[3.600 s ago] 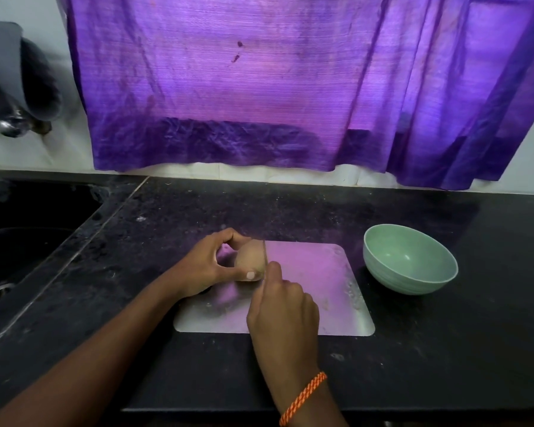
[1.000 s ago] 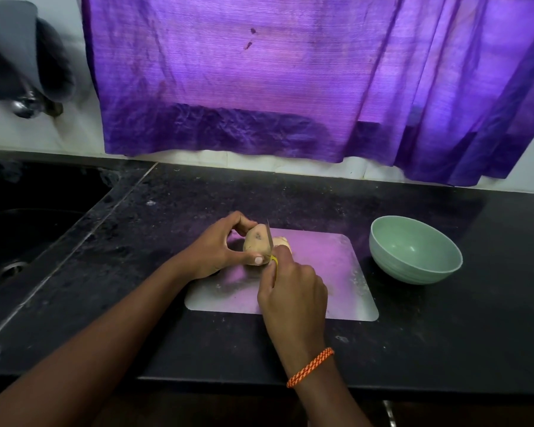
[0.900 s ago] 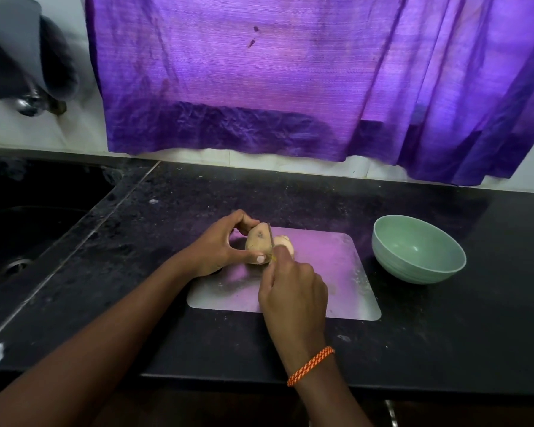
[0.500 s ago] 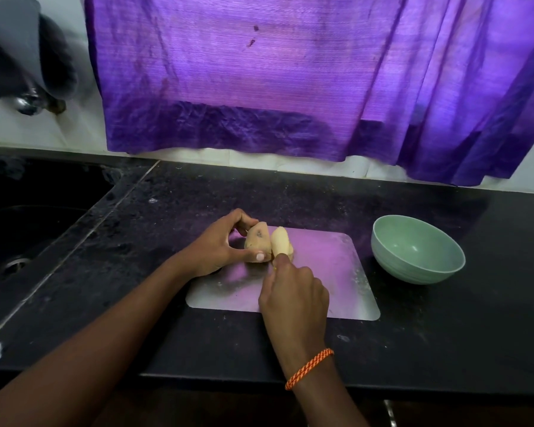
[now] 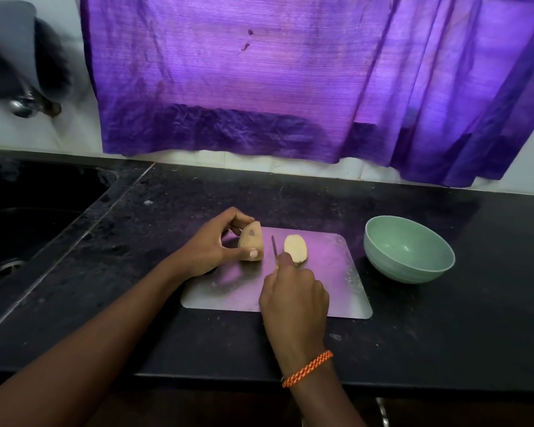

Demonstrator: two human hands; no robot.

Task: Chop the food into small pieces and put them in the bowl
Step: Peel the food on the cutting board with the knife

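A potato lies cut in two on the shiny cutting board (image 5: 327, 291). My left hand (image 5: 211, 246) grips the left potato half (image 5: 251, 240), skin side showing. The right potato half (image 5: 295, 248) lies free on the board, pale cut face up. My right hand (image 5: 293, 298) holds a small knife (image 5: 273, 245), whose thin blade stands upright in the gap between the two halves. A pale green bowl (image 5: 409, 249) sits on the counter just right of the board; nothing shows inside it.
The black stone counter (image 5: 444, 328) carries the board and bowl. A dark sink (image 5: 22, 229) lies at the left, with a tap (image 5: 25, 103) above it. A purple curtain (image 5: 275, 78) hangs along the back wall. The counter's front edge runs just below my wrists.
The knife has gone through the potato. The right half has fallen away onto the board, cut face up, and the blade now stands in the gap between the halves.
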